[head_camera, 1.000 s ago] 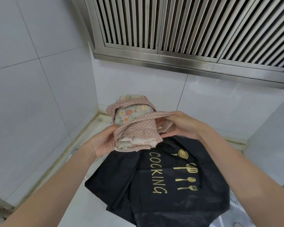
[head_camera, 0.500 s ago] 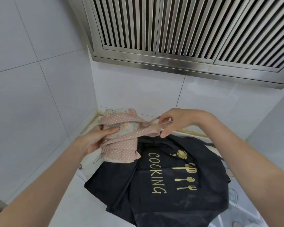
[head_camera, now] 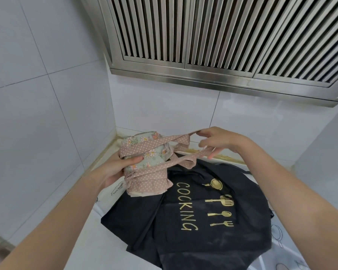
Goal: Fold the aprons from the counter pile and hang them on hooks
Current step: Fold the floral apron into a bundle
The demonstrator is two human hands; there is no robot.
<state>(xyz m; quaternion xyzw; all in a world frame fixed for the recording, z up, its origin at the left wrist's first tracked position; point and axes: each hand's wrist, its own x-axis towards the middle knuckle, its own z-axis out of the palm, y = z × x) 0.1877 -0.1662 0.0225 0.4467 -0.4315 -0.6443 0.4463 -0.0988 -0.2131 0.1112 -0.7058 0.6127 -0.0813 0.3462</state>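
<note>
A folded floral apron (head_camera: 147, 164) with pink dotted trim is bundled up above the counter. My left hand (head_camera: 117, 168) grips the bundle from the left, thumb across its front. My right hand (head_camera: 217, 142) pinches the apron's pink dotted straps (head_camera: 180, 141), which run taut from the bundle to my fingers. Under both lies a black apron (head_camera: 199, 221) spread on the counter, with gold "COOKING" lettering and utensil prints.
A white printed cloth (head_camera: 113, 191) peeks out under the black apron at the left and lower right. White tiled walls (head_camera: 47, 123) close the corner at left and behind. A steel range hood (head_camera: 222, 45) hangs overhead. A wall stands at right.
The bundle has come down and turned in my left hand. My right hand has drawn the dotted straps out to the right, away from the bundle.
</note>
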